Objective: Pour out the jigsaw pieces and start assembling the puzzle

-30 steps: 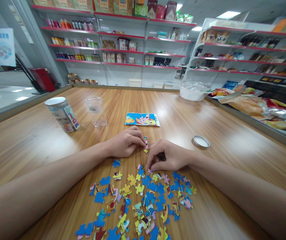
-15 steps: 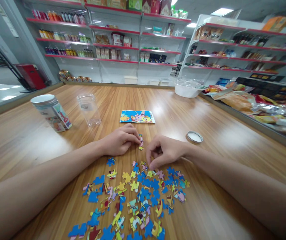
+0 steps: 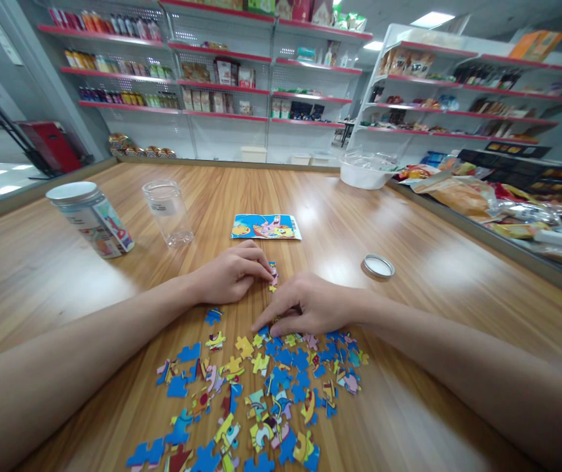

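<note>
Mid-assembly, I reckon: left hand (image 3: 232, 275) pinches joined bit (image 3: 273, 275) at frame center; right hand (image 3: 305, 308), fingers spread, presses loose pieces (image 3: 261, 387) below. Next needs a matching piece.

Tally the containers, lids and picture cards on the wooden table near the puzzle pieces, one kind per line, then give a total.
Closed printed jar: 1
Open clear jar: 1
Loose lid: 1
Picture card: 1
White bowl: 1
Total: 5
</note>
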{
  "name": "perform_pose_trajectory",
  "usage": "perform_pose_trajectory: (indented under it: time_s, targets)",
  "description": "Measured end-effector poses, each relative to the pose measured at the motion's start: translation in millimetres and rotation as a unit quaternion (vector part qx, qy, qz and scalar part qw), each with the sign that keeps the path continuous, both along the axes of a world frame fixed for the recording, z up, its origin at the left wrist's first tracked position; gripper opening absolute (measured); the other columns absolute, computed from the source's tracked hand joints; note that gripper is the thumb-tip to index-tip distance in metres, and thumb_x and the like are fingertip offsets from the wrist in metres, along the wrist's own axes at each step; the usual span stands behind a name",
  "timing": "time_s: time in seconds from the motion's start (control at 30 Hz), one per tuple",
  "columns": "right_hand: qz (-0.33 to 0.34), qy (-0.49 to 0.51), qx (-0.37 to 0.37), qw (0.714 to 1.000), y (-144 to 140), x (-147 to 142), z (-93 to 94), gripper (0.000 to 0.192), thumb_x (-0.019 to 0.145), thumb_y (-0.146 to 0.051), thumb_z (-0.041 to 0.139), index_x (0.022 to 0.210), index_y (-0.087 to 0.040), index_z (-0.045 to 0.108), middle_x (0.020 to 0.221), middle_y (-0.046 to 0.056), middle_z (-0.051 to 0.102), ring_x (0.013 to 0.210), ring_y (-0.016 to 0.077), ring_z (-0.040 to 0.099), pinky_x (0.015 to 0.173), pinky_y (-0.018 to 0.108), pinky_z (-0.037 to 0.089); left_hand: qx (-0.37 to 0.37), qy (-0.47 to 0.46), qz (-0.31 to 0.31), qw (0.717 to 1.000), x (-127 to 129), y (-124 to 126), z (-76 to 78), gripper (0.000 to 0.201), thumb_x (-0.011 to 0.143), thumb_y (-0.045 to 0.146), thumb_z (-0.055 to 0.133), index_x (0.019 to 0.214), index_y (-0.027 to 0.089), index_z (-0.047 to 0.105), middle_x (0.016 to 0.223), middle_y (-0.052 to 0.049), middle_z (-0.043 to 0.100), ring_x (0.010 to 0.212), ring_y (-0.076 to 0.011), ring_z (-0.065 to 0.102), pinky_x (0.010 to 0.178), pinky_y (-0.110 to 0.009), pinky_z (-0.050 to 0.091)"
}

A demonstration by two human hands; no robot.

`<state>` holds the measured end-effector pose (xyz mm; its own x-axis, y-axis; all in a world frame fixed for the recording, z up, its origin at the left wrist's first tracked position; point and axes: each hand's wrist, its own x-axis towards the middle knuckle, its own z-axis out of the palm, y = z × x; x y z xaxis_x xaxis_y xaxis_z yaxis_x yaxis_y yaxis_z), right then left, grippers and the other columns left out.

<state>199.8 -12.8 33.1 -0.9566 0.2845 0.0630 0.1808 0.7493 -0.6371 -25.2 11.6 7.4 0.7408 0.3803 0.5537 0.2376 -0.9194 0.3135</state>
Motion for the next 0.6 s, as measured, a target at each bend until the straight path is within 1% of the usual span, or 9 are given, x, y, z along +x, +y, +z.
perform_pose_trajectory:
  time_s: [0.07, 0.13, 0.2, 0.23, 0.3, 0.37, 0.43, 0.53, 0.6]
  targets:
    - [-0.010, 0.002, -0.008, 1.000, -0.4, -0.8, -1.3, 0.024, 0.089, -0.026, 0.067, 0.111, -0.021, 0.075, 0.077, 0.001, 0.072, 0.061, 0.0088, 0.055, 0.060, 0.020, 0.041, -0.001, 0.000, -0.002, 1.000, -0.2, 0.4, -0.4, 0.039, 0.080, -0.001, 0.048, 0.098, 0.021, 0.075, 0.096, -0.007, 0.071, 0.094, -0.0193, 0.062, 0.086, -0.037, 0.053]
    - [-0.030, 0.017, -0.036, 0.999, -1.0, -2.1, -4.5, 0.020, 0.088, -0.026, 0.067, 0.103, -0.018, 0.077, 0.080, 0.004, 0.074, 0.066, 0.0104, 0.060, 0.063, 0.021, 0.044, 0.001, 0.001, -0.003, 1.000, 0.0, 0.6, -0.5, 0.038, 0.080, -0.001, 0.048, 0.097, 0.020, 0.074, 0.097, -0.007, 0.071, 0.094, -0.0193, 0.062, 0.086, -0.038, 0.053]
    - [-0.073, 0.065, -0.077, 0.992, -0.8, -3.3, -8.3, 0.019, 0.088, -0.030, 0.067, 0.094, -0.015, 0.077, 0.080, 0.005, 0.074, 0.070, 0.0119, 0.063, 0.065, 0.023, 0.047, 0.007, 0.002, -0.004, 1.000, 0.5, 0.5, -0.2, 0.037, 0.080, -0.001, 0.048, 0.096, 0.019, 0.074, 0.096, -0.007, 0.071, 0.093, -0.0194, 0.062, 0.087, -0.038, 0.052]
    - [-0.110, 0.099, -0.095, 0.984, 0.1, -3.6, -9.9, 0.021, 0.088, -0.033, 0.067, 0.089, -0.014, 0.077, 0.078, 0.005, 0.073, 0.069, 0.0120, 0.062, 0.064, 0.023, 0.047, 0.011, 0.002, -0.003, 1.000, 0.8, 0.4, 0.1, 0.036, 0.079, 0.000, 0.048, 0.094, 0.019, 0.074, 0.095, -0.007, 0.071, 0.092, -0.0195, 0.061, 0.086, -0.038, 0.052]
    - [-0.201, 0.169, -0.110, 0.959, 3.8, -3.3, -12.1, 0.026, 0.086, -0.039, 0.068, 0.081, -0.014, 0.074, 0.071, 0.003, 0.069, 0.062, 0.0106, 0.058, 0.058, 0.023, 0.044, 0.018, 0.004, 0.003, 1.000, 1.3, -0.2, 1.1, 0.033, 0.079, 0.000, 0.048, 0.091, 0.018, 0.074, 0.093, -0.007, 0.071, 0.090, -0.0196, 0.061, 0.083, -0.037, 0.052]
    - [-0.291, 0.221, -0.092, 0.926, 9.5, -1.8, -13.0, 0.031, 0.083, -0.042, 0.071, 0.071, -0.014, 0.070, 0.062, 0.000, 0.063, 0.055, 0.0086, 0.051, 0.052, 0.022, 0.039, 0.021, 0.007, 0.003, 1.000, 1.6, -1.0, 2.4, 0.035, 0.077, -0.002, 0.047, 0.091, 0.018, 0.073, 0.093, -0.007, 0.070, 0.090, -0.0197, 0.061, 0.082, -0.037, 0.052]
    - [-0.358, 0.249, -0.075, 0.897, 15.2, 0.2, -13.7, 0.035, 0.080, -0.044, 0.073, 0.064, -0.014, 0.063, 0.055, -0.002, 0.057, 0.050, 0.0071, 0.046, 0.048, 0.022, 0.035, 0.029, 0.005, -0.002, 1.000, 1.8, -1.8, 3.7, 0.039, 0.076, -0.003, 0.046, 0.095, 0.018, 0.073, 0.097, -0.008, 0.070, 0.093, -0.0198, 0.061, 0.084, -0.037, 0.053]
    - [-0.407, 0.263, -0.096, 0.870, 20.3, 2.4, -16.1, 0.037, 0.082, -0.047, 0.071, 0.067, -0.016, 0.057, 0.049, -0.005, 0.052, 0.043, 0.0065, 0.044, 0.043, 0.022, 0.034, 0.061, -0.020, 0.005, 0.998, 2.4, -2.7, 5.1, 0.038, 0.078, -0.003, 0.046, 0.100, 0.017, 0.070, 0.099, -0.010, 0.068, 0.093, -0.0202, 0.061, 0.084, -0.039, 0.053]
    - [-0.404, 0.264, -0.113, 0.869, 20.3, 2.3, -18.2, 0.034, 0.084, -0.047, 0.068, 0.073, -0.017, 0.057, 0.051, -0.004, 0.055, 0.042, 0.0071, 0.048, 0.042, 0.021, 0.036, 0.075, -0.043, 0.038, 0.996, 3.1, -3.0, 5.0, 0.032, 0.084, 0.000, 0.046, 0.103, 0.015, 0.068, 0.096, -0.010, 0.068, 0.091, -0.0200, 0.061, 0.081, -0.038, 0.053]
